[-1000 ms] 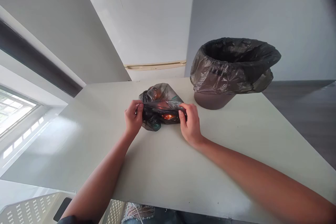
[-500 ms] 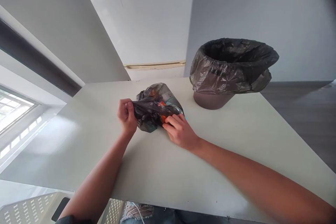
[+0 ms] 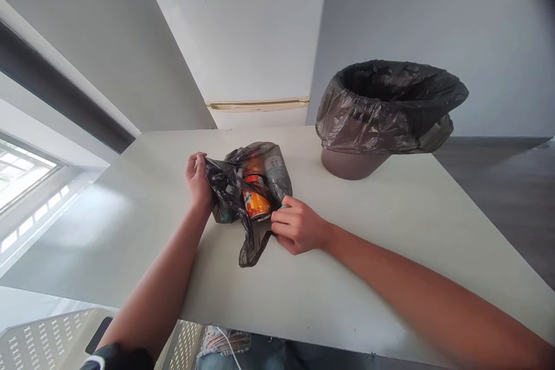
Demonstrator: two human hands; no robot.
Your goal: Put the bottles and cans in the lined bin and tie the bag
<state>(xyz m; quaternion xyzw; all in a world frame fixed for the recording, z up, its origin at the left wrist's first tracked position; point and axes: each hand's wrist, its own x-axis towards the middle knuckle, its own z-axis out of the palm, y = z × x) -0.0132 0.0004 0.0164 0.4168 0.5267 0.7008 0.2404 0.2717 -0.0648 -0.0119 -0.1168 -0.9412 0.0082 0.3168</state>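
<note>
A thin black plastic bag point(image 3: 228, 182) lies spread on the white table, its mouth pulled apart. My left hand point(image 3: 199, 182) pinches its left edge between thumb and fingers. At the bag's lower right, my right hand point(image 3: 299, 224) is closed on the bag's edge, fingertips curled under and partly hidden. An orange drink can point(image 3: 256, 203) shows in the opening between my hands. Beside it, a clear plastic bottle point(image 3: 277, 173) with a pale label shows through the film, its teal cap close to my right fingers. Another orange shape sits behind the can under the plastic.
On the table's right point(image 3: 390, 208) stands a brown bin point(image 3: 353, 165) lined with a black bag folded over its rim. A white fridge point(image 3: 255, 29) rises behind the table. Below the near edge are a cream perforated plastic chair point(image 3: 47, 338) and a dark phone point(image 3: 99, 334).
The bag's mouth has been drawn open, uncovering the orange can and bottle. My left hand moved slightly left and up; my right moved slightly down. A bag flap now hangs toward me.
</note>
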